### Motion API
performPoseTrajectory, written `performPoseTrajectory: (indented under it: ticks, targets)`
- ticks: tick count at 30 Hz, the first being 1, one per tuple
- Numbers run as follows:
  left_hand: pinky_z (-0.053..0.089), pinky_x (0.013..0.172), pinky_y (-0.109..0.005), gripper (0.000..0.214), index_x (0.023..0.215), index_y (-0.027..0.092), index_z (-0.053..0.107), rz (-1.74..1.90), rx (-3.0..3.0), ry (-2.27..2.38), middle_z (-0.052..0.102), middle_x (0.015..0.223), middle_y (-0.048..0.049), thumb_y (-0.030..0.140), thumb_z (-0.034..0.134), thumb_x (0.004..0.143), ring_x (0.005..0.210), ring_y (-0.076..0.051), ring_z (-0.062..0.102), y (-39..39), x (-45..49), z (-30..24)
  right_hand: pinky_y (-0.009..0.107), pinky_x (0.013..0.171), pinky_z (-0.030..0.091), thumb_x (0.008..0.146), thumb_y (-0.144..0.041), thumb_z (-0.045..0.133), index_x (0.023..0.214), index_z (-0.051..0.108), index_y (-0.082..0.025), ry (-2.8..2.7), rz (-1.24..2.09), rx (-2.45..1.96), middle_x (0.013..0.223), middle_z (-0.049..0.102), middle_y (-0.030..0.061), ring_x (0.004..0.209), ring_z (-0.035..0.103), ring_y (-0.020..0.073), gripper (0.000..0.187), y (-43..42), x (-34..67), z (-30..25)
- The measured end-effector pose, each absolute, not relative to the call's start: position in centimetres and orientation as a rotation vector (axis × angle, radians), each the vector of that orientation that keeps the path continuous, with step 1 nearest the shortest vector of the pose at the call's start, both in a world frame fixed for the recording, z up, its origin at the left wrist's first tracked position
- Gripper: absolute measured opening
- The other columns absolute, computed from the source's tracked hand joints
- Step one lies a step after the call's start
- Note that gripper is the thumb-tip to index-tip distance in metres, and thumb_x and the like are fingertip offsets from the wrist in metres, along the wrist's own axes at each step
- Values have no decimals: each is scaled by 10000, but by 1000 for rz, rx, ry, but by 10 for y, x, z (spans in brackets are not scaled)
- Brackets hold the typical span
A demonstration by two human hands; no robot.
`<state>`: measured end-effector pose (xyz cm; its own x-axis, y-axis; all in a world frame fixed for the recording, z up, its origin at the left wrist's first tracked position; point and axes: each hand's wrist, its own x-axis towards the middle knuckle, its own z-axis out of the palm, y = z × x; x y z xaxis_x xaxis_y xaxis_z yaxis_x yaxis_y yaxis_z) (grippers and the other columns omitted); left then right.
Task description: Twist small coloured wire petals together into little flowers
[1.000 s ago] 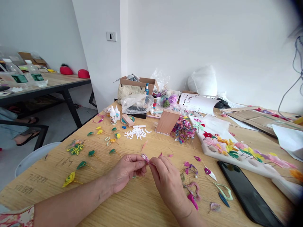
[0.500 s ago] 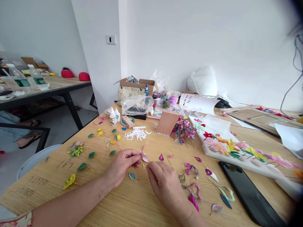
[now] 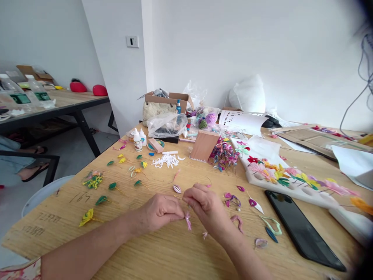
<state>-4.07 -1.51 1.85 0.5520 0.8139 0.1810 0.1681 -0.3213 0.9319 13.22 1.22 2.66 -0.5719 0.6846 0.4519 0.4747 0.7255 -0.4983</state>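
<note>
My left hand (image 3: pixel 159 213) and my right hand (image 3: pixel 206 208) meet over the wooden table (image 3: pixel 140 249), both with fingers pinched. Between their fingertips hangs a small pink paper petal piece (image 3: pixel 188 221). A white-and-pink petal (image 3: pixel 176 189) lies on the table just beyond my hands. More pink and magenta petals (image 3: pixel 231 199) lie to the right of my right hand. Another small pink scrap (image 3: pixel 204 234) lies under my right wrist.
A black phone (image 3: pixel 300 227) lies at the right, beside a white foam board (image 3: pixel 291 181) with paper flowers. Green and yellow leaves (image 3: pixel 93 181) are scattered left. Glue bottles (image 3: pixel 137 140), a wooden block (image 3: pixel 204 146), bags and boxes stand at the back. A person's sandalled feet (image 3: pixel 30 171) are far left.
My hands drew closer to me and came together. The white-and-pink petal my left hand held now lies on the table, and a pink piece hangs between both hands.
</note>
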Motion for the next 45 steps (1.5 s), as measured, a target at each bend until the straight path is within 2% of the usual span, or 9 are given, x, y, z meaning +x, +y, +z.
performPoseTrajectory:
  ticks: [5,12,18,21,27,33,38,42,45]
  targets:
    - [392,546,-221,111,697,161,672,1132,1534,939,591,634,-17,180,568,733,568,-122,501,-10,-45,15,173,492,320,850,-171,404,674,509,-168,-2222,795,-979,557,480,-32,526,448,92,204,19,129,9]
    - [388,536,-206,141,693,140,647,1173,1816,1329,558,592,2,162,520,751,574,-116,492,1,-51,10,215,501,261,826,-112,385,658,481,-178,-2541,349,-914,590,503,-6,546,436,112,204,-7,117,17]
    - [435,648,-234,237,831,158,652,920,2347,992,631,755,-56,128,417,826,724,-151,572,-7,-44,6,224,504,265,843,-115,353,661,512,-171,-2467,244,-756,577,495,8,555,440,123,248,-4,128,34]
    - [442,654,-235,256,836,152,659,797,2383,768,642,782,-76,142,404,843,723,-151,586,-12,-40,6,211,509,293,854,-167,380,644,518,-170,-2342,412,-830,567,492,1,554,453,117,251,7,134,31]
    - [423,581,-215,140,711,136,636,1188,1837,966,606,659,-29,186,528,784,627,-127,544,-10,-43,12,174,482,316,853,-215,392,644,483,-173,-2090,857,-985,542,428,-40,513,410,90,231,19,130,7]
    - [366,524,-199,151,672,141,618,1255,1889,1340,520,583,14,146,502,769,559,-106,471,0,-51,10,206,484,264,832,-124,374,626,464,-175,-2438,420,-944,556,459,-23,515,398,98,230,-4,116,11]
    - [416,607,-225,195,747,148,647,1061,2211,1105,603,686,-34,136,461,805,663,-138,549,-3,-44,8,229,503,260,812,-69,349,661,492,-169,-2517,154,-749,575,501,9,545,420,124,231,-13,121,31]
    - [436,658,-236,244,819,153,664,813,2303,766,635,780,-71,129,422,834,730,-150,580,-10,-41,9,215,498,271,845,-144,366,641,513,-167,-2402,321,-834,556,491,4,538,437,117,253,3,133,32]
    - [441,630,-228,179,770,143,669,948,2105,698,636,714,-65,157,495,809,663,-138,581,-12,-41,9,192,506,305,858,-210,390,639,508,-168,-2260,668,-918,551,474,-20,536,438,100,252,16,136,20]
